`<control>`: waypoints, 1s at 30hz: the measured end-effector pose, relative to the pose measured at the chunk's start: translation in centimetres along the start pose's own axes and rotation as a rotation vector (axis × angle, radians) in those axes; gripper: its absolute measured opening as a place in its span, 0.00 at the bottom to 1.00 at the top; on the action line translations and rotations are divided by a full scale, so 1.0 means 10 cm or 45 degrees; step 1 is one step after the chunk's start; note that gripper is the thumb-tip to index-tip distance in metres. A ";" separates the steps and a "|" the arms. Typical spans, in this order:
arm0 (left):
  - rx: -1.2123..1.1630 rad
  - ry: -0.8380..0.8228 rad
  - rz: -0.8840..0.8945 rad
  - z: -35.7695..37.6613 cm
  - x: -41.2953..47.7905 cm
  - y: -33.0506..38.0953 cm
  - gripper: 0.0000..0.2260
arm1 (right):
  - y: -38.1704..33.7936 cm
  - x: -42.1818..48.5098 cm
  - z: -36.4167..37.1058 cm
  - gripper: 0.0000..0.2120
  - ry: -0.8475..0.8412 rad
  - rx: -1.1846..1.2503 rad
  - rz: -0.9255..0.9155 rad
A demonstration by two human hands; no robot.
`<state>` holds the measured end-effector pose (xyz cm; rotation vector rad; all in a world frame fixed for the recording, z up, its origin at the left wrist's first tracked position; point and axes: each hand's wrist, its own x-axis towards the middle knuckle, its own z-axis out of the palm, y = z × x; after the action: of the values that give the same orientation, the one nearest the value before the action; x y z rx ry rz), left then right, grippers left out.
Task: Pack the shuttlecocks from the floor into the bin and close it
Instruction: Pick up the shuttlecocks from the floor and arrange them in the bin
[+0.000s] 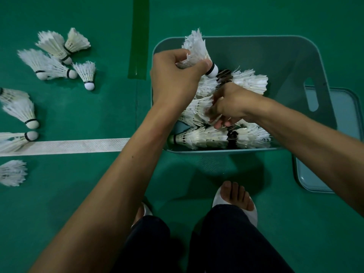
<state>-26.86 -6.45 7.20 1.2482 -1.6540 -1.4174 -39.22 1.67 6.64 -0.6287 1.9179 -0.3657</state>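
**Partly Filled Bin, One Shuttlecock in Hand**

Partly over the far-left corner of the translucent teal plastic bin point(295, 62), the person's left hand point(175, 75) pinched a white feather shuttlecock point(195, 50) by its skirt, cork tip pointing down. The right hand point(230, 104) reached into the pile of shuttlecocks point(216, 137) heaped toward the bin's near edge. Blur hid whether its curled fingers held anything. Loose shuttlecocks point(51, 62) lay scattered along the left edge of the green court floor point(78, 194). A flat teal lid point(334, 134) lay beside the bin's right wall.
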 end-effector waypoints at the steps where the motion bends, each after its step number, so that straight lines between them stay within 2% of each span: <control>1: 0.006 -0.004 0.000 -0.01 -0.01 0.00 0.15 | 0.01 0.00 0.00 0.14 0.008 0.005 -0.003; 4: -0.001 -0.018 0.012 -0.02 -0.02 0.01 0.13 | 0.00 -0.07 0.02 0.15 0.036 -0.002 0.003; 7: 0.004 -0.019 -0.003 -0.01 -0.02 0.03 0.16 | -0.02 -0.15 0.06 0.21 0.169 -0.183 0.000; 11: -0.019 -0.009 0.014 -0.02 -0.03 0.04 0.16 | 0.02 -0.13 0.14 0.15 0.427 -0.368 -0.132; 13: -0.022 -0.011 0.007 -0.02 -0.03 0.04 0.18 | 0.04 -0.10 0.15 0.12 0.389 -0.115 -0.117; 15: -0.010 -0.009 -0.017 -0.03 -0.03 0.05 0.21 | 0.07 -0.05 0.11 0.10 0.270 0.163 0.018; 17: 0.008 -0.018 -0.036 -0.03 -0.03 0.05 0.24 | 0.13 0.01 0.05 0.08 0.179 0.314 0.135; 22: 0.059 -0.050 -0.055 -0.01 -0.02 0.02 0.27 | 0.12 0.11 0.05 0.09 0.055 0.305 0.214; 26: 0.114 -0.090 -0.082 -0.01 -0.04 0.02 0.26 | -0.02 0.14 0.12 0.04 0.058 0.192 0.158; 30: 0.183 -0.097 -0.045 -0.02 -0.09 0.05 0.14 | 0.00 0.16 0.12 0.08 0.055 0.281 0.097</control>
<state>-26.45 -5.68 7.82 1.3233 -1.8212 -1.4037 -38.62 0.81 4.94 -0.4046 1.9034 -0.5374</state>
